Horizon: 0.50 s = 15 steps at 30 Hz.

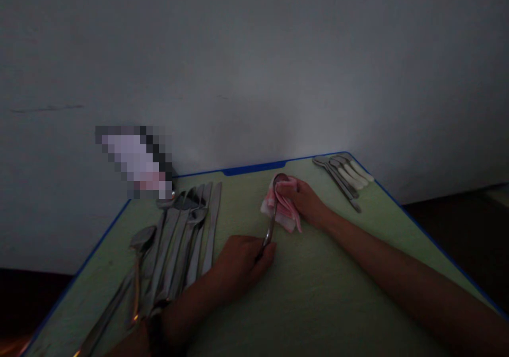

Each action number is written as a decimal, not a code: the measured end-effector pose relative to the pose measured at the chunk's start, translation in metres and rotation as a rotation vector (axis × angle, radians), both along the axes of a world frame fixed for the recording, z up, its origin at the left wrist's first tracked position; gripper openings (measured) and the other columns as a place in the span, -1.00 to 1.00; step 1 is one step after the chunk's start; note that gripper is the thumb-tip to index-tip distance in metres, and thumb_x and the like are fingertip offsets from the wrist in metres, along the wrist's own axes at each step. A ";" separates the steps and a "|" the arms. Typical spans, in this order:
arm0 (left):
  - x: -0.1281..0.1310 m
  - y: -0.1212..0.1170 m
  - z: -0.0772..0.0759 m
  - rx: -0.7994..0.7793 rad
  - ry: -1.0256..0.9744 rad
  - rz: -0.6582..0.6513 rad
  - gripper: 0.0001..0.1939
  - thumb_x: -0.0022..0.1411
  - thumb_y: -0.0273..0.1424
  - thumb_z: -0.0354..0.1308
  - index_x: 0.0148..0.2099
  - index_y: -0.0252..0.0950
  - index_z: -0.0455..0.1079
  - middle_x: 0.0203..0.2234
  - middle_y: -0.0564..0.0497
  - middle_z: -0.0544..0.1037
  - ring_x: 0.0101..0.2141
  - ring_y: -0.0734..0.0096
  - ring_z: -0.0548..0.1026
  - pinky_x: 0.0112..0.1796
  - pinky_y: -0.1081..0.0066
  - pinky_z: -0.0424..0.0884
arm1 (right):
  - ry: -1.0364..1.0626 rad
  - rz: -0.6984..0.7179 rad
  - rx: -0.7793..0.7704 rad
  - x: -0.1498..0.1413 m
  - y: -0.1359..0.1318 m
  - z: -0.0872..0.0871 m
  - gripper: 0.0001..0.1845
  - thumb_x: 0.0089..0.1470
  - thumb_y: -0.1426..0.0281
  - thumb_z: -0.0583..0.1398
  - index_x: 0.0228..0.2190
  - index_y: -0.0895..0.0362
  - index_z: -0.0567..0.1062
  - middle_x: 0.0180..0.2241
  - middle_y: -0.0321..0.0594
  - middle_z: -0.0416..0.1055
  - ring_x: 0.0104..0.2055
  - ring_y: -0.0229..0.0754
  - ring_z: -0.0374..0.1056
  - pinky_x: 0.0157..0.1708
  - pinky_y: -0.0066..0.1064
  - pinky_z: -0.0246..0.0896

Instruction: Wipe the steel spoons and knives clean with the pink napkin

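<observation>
Left hand (244, 264) was closed around the handle of a spoon (272, 225). Right hand (302, 199) gripped a pink-and-white cloth (287, 208) against the bowl. Spoon was held over the green table (318, 283), between larger cutlery (178, 240) at left and smaller cutlery (345, 176) at right.

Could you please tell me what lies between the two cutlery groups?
Head view: left hand holding a spoon, right hand holding a pink cloth against it.
</observation>
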<state>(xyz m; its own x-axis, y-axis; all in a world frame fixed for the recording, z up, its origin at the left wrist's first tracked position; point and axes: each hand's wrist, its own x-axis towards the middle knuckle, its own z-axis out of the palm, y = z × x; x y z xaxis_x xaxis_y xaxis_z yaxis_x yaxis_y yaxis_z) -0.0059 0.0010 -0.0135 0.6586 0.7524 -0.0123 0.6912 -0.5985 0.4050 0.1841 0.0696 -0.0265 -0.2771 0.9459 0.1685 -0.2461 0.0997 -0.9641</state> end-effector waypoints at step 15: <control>-0.001 0.000 -0.001 0.006 -0.031 -0.004 -0.57 0.32 -0.27 -0.20 -0.58 -0.29 0.12 -0.71 0.14 0.15 -0.67 0.56 0.20 -0.54 0.48 0.02 | 0.048 -0.008 -0.027 -0.001 0.000 0.000 -0.77 -0.04 0.24 0.23 -0.45 0.17 0.46 -0.50 -0.24 0.43 -0.44 -0.24 0.31 -0.40 -0.42 0.20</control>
<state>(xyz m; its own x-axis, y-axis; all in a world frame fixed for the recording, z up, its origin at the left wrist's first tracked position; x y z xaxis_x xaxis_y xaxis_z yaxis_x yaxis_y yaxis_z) -0.0070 0.0011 -0.0149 0.6619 0.7495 0.0126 0.6757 -0.6039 0.4228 0.1834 0.0692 -0.0261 -0.2614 0.9526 0.1555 -0.2918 0.0755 -0.9535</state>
